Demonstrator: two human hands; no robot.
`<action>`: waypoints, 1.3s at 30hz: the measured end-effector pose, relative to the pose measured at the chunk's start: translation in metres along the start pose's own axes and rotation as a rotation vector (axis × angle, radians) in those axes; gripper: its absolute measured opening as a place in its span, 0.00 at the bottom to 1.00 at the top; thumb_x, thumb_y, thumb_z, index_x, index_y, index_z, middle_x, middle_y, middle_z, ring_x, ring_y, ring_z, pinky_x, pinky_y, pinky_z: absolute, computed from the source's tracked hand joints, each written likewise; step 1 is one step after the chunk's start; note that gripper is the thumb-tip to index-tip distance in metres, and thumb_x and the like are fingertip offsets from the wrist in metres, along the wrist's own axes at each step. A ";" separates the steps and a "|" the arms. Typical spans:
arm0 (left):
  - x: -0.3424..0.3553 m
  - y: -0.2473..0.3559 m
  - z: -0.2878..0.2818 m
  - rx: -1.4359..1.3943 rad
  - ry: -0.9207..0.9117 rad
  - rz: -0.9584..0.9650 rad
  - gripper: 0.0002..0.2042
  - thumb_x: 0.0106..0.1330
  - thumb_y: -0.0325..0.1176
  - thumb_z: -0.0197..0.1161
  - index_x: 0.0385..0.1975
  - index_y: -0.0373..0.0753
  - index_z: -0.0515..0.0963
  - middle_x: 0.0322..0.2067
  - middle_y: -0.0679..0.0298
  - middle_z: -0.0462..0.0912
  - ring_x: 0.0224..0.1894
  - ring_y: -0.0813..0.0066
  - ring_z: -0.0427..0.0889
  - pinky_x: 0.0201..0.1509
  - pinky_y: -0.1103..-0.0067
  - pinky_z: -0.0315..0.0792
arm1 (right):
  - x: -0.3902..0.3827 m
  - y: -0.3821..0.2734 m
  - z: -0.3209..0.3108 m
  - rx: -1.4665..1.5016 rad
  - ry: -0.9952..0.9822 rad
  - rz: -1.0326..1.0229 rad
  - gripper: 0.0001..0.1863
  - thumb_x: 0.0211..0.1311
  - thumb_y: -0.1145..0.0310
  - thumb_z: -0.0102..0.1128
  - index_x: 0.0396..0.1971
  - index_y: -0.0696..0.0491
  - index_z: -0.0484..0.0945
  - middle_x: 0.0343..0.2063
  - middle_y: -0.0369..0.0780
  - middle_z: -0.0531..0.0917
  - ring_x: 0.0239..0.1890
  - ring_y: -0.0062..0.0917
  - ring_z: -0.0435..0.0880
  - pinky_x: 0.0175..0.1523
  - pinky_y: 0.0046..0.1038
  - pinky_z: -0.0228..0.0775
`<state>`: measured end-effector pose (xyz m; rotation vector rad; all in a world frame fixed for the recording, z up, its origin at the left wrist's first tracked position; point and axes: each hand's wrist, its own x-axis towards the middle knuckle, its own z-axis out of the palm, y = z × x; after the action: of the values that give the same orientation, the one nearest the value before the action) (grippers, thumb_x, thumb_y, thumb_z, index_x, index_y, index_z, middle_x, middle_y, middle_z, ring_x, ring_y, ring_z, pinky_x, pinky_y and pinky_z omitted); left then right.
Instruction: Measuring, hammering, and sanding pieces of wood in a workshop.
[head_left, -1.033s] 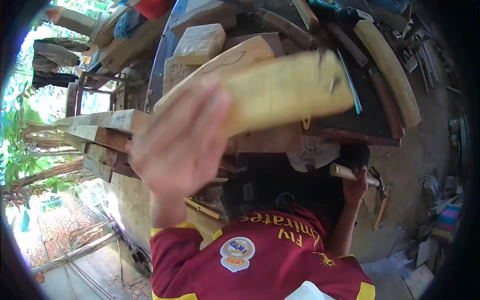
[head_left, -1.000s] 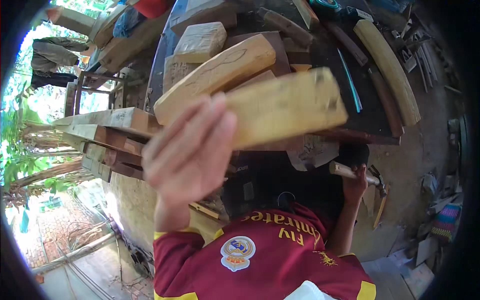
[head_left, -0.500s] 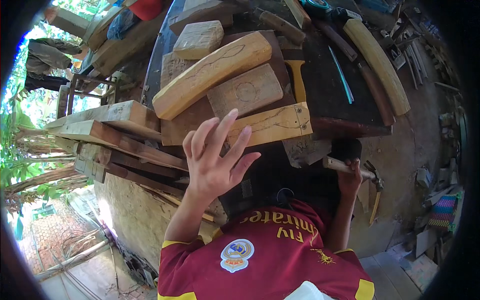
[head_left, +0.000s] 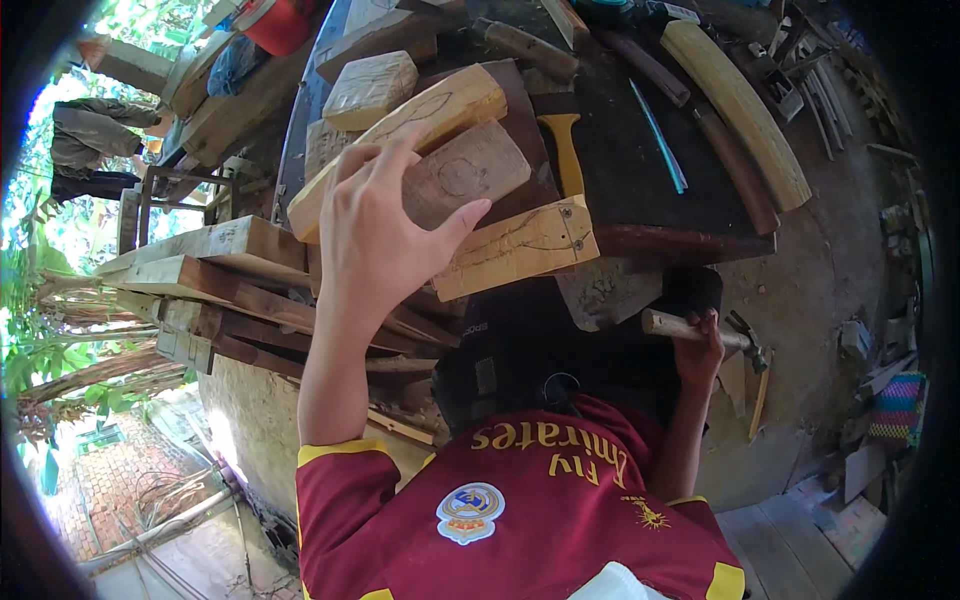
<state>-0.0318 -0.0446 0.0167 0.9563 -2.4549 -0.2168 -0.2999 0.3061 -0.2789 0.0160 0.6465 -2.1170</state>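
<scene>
At the dark table [head_left: 612, 150], the left hand [head_left: 385, 225] had its fingers wide over the long block [head_left: 465, 100], thumb near the flat block [head_left: 485, 165]. Whether it touched them was hard to tell. The right hand [head_left: 702, 350] had its fingers curled round the hammer [head_left: 670, 326], off the table's edge. A marked plank [head_left: 515, 248] lay near the yellow handle [head_left: 567, 160].

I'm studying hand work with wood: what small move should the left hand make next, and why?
Probably close the left hand around the circle-marked block: it is spread open at the near end, while the right hand holds the hammer.
</scene>
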 end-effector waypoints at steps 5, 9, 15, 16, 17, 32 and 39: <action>-0.001 0.009 -0.012 -0.091 0.219 0.090 0.33 0.45 0.45 0.85 0.50 0.34 0.81 0.42 0.57 0.88 0.47 0.63 0.85 0.54 0.69 0.78 | 0.000 0.002 -0.012 -0.141 0.088 -0.078 0.07 0.73 0.66 0.61 0.47 0.46 0.75 0.32 0.28 0.74 0.47 0.23 0.77 0.60 0.40 0.70; -0.020 0.014 -0.019 -0.148 0.111 0.213 0.34 0.43 0.44 0.86 0.50 0.36 0.81 0.43 0.60 0.88 0.47 0.66 0.85 0.53 0.73 0.79 | -0.001 -0.001 -0.011 -0.001 0.092 -0.042 0.11 0.71 0.66 0.63 0.49 0.50 0.75 0.35 0.32 0.77 0.45 0.24 0.78 0.58 0.36 0.71; -0.036 0.014 -0.004 -0.332 0.043 0.115 0.35 0.41 0.41 0.87 0.51 0.35 0.81 0.43 0.60 0.87 0.47 0.66 0.84 0.53 0.72 0.79 | -0.002 -0.001 -0.014 -0.041 0.132 -0.052 0.09 0.73 0.64 0.61 0.49 0.48 0.77 0.33 0.30 0.76 0.45 0.22 0.77 0.58 0.37 0.71; -0.038 0.014 -0.004 -0.380 0.039 0.077 0.35 0.41 0.40 0.87 0.51 0.35 0.80 0.43 0.60 0.87 0.47 0.66 0.84 0.54 0.72 0.79 | -0.002 -0.002 -0.011 -0.067 0.132 -0.052 0.07 0.75 0.64 0.59 0.48 0.47 0.78 0.31 0.28 0.75 0.45 0.21 0.77 0.59 0.38 0.70; -0.038 0.013 -0.004 -0.344 0.029 0.101 0.35 0.41 0.40 0.87 0.51 0.35 0.80 0.43 0.60 0.87 0.47 0.66 0.84 0.54 0.72 0.79 | -0.003 -0.002 -0.008 -0.056 0.137 -0.046 0.07 0.75 0.64 0.59 0.48 0.47 0.78 0.31 0.28 0.75 0.45 0.21 0.77 0.59 0.38 0.70; -0.034 0.011 0.023 -0.437 0.091 0.139 0.39 0.44 0.41 0.86 0.58 0.37 0.77 0.44 0.60 0.88 0.50 0.64 0.84 0.58 0.69 0.75 | 0.003 0.001 -0.005 -0.002 0.089 -0.062 0.09 0.72 0.65 0.62 0.47 0.48 0.76 0.35 0.33 0.81 0.45 0.26 0.82 0.46 0.37 0.80; -0.031 0.011 0.034 -0.464 0.089 0.167 0.41 0.45 0.42 0.85 0.61 0.36 0.74 0.47 0.60 0.87 0.51 0.63 0.83 0.60 0.68 0.74 | 0.001 0.001 -0.007 -0.016 0.123 -0.065 0.13 0.73 0.64 0.62 0.52 0.50 0.73 0.39 0.36 0.78 0.45 0.25 0.80 0.49 0.40 0.80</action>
<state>-0.0357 -0.0170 -0.0209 0.5460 -2.2415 -0.6372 -0.3015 0.3080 -0.2857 0.1182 0.7456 -2.1862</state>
